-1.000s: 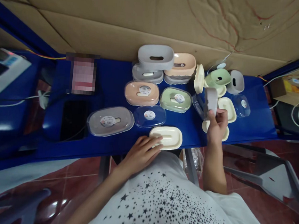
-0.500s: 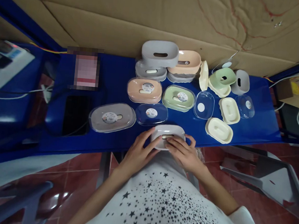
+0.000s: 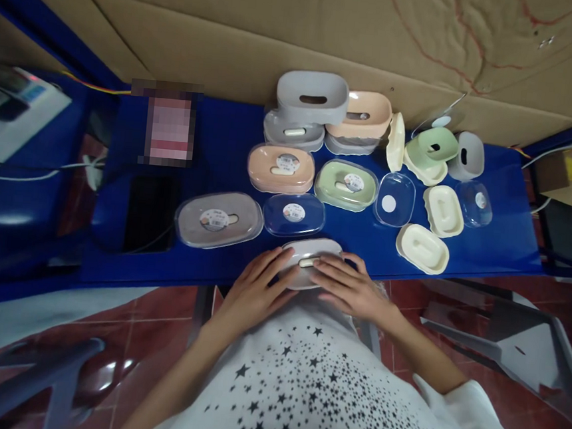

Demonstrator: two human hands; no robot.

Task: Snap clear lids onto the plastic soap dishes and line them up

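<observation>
A grey soap dish part [image 3: 311,251] sits on a cream tray at the near edge of the blue table [image 3: 212,261]. My left hand [image 3: 258,287] holds its left side and my right hand [image 3: 350,288] presses flat on its right side. Just beyond it lies a clear lid with a sticker [image 3: 293,214]. A covered grey soap box [image 3: 218,220] is to the left.
Further back stand peach [image 3: 281,168] and green [image 3: 346,184] covered boxes, stacked grey and peach dishes [image 3: 312,97], loose cream trays [image 3: 422,248] and clear lids [image 3: 394,200] to the right. Cardboard lines the wall. A black device [image 3: 148,212] lies at the left.
My right hand brought a grey part from the right down onto the cream tray in front of me. Both hands now press on it.
</observation>
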